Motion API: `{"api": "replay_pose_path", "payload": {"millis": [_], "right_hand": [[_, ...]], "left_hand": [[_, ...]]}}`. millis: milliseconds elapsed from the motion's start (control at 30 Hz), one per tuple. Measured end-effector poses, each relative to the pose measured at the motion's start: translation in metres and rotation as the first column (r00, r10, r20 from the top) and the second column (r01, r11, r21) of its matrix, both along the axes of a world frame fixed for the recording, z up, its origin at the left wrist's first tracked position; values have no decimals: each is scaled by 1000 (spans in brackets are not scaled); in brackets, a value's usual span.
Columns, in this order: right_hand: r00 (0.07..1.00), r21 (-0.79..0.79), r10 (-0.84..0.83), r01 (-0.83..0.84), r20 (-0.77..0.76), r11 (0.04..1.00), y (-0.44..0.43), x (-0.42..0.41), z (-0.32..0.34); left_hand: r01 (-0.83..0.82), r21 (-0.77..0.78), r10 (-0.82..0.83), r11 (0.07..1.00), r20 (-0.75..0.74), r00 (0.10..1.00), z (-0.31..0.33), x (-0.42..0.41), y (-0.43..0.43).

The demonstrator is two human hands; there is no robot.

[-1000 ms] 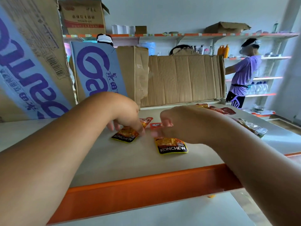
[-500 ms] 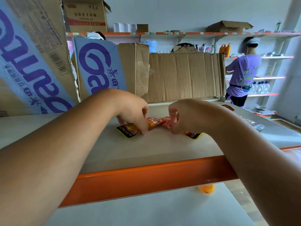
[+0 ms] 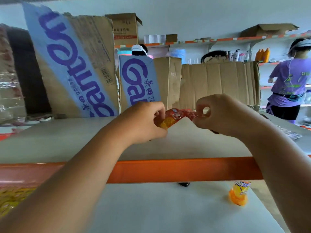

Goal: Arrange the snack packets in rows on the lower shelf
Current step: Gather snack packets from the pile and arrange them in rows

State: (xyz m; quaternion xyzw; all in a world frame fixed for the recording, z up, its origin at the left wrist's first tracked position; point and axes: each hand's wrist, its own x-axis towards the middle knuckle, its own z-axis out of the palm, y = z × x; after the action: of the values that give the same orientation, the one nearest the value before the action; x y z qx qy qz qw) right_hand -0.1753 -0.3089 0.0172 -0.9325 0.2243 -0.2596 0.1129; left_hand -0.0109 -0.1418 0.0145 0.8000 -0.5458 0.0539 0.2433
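Both my hands reach over the orange rail [image 3: 185, 170] onto a grey shelf [image 3: 67, 142]. My left hand [image 3: 144, 121] pinches an orange-red snack packet [image 3: 170, 118] at its left end. My right hand [image 3: 218, 113] pinches a red snack packet [image 3: 193, 114] right beside it, and the two packets touch in the middle, lifted a little above the shelf. A dark packet edge [image 3: 214, 131] peeks out under my right hand. On the lower shelf [image 3: 151, 207] lies an orange packet [image 3: 239, 194] at the right.
Flattened cardboard boxes [image 3: 218, 84] with blue lettering [image 3: 139, 81] stand along the back of the shelf. A clear-wrapped packet [image 3: 292, 135] lies at the far right. A person in a purple shirt [image 3: 289, 81] stands by wall shelves of bottles. Yellow packets [image 3: 11, 199] blur at lower left.
The two packets lay flat on the shelf a second ago; both hands have drawn them together and lifted them. The camera has dropped lower, showing more of the lower shelf.
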Motion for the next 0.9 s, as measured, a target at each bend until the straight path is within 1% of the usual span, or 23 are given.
{"api": "replay_pose_path", "payload": {"millis": [67, 133, 233, 300, 433, 600, 700, 800, 900], "right_hand": [[998, -10, 10, -9, 67, 1000, 16, 4, 0], [987, -30, 55, -51, 153, 998, 36, 11, -2], [939, -22, 143, -144, 311, 989, 69, 22, -5], [913, -21, 168, -173, 371, 985, 91, 31, -7], [860, -48, 242, -247, 449, 968, 140, 55, -5], [820, -107, 319, -306, 475, 946, 213, 90, 0], [788, -101, 363, -363, 498, 926, 261, 114, 3], [765, -133, 426, -417, 483, 899, 311, 137, 5], [764, -174, 471, -442, 442, 880, 361, 164, 5]], "left_hand": [[-13, -138, 15, 990, 18, 1000, -3, 2, 21], [-23, -250, 40, 968, 65, 997, -7, 5, 42], [-39, -378, 87, 925, 112, 990, -13, 13, 74], [-46, -436, 116, 899, 135, 984, -15, 18, 97], [-50, -504, 162, 862, 181, 970, -17, 30, 154], [-97, -569, 264, 816, 219, 939, -13, 50, 238], [-139, -575, 322, 806, 230, 919, -10, 60, 295], [-216, -575, 404, 789, 220, 888, -9, 71, 353], [-278, -577, 472, 768, 215, 855, -9, 80, 409]]}}
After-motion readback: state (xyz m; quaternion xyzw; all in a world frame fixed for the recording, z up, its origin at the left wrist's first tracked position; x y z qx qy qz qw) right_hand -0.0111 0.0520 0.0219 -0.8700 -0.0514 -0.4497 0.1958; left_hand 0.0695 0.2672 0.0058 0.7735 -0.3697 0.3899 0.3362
